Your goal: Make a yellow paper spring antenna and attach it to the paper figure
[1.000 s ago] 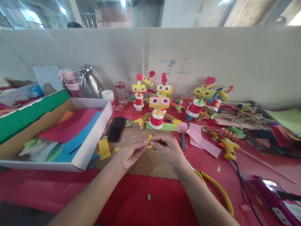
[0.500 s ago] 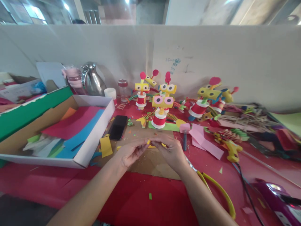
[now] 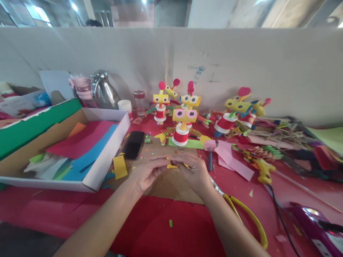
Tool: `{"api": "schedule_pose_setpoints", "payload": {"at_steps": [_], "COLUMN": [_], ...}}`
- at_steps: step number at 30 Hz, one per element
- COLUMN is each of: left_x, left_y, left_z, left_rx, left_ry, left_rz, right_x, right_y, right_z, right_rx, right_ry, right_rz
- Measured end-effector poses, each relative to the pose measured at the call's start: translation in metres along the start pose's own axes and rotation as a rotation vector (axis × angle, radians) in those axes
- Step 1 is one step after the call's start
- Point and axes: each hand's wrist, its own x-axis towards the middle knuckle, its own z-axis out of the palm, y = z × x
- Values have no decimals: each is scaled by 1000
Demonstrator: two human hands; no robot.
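Observation:
My left hand (image 3: 149,172) and my right hand (image 3: 192,169) meet fingertip to fingertip above a piece of cardboard (image 3: 171,185). Between them they pinch a small folded yellow paper strip (image 3: 169,164), mostly covered by the fingers. Just beyond stands a paper-cup robot figure (image 3: 180,135) with a yellow head, pink-ringed eyes and coiled paper arms. A yellow paper rectangle (image 3: 120,167) lies left of my left hand. Near my right hand are a dark pen (image 3: 210,160) and scissors with yellow handles (image 3: 248,216).
An open box (image 3: 107,153) of coloured paper stands on the left, beside a black phone (image 3: 134,145). More robot figures (image 3: 227,121) stand at the back. Right of me are pink paper strips (image 3: 235,162), a yellow glue gun (image 3: 264,170) with its cord, and a purple device (image 3: 318,228).
Both hands stay together at nearly the same spot. The yellow strip has shifted slightly between the fingertips, and a little more of it shows. The view has moved very slightly.

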Motion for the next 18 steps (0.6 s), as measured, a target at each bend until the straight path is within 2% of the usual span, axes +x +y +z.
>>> {"api": "schedule_pose_setpoints", "payload": {"at_steps": [7,10,13,18], "left_x": [1,3,5,5], "left_y": [-8,-10,-9,-6], "left_z": [0,-1,-2,-2], "left_rx": [145,110,65,51], "left_ry": [-27,-10,-1,-7], "left_rz": [131,165,139,63], "right_x": [-1,-1,-1,-1], "right_y": [-5,-9,-8,-1], "right_z": [8,11,12,11], "right_rx": [95,267,376,361], "right_ry": [20,5,-4,39], "right_rz": [179,256,319,348]}}
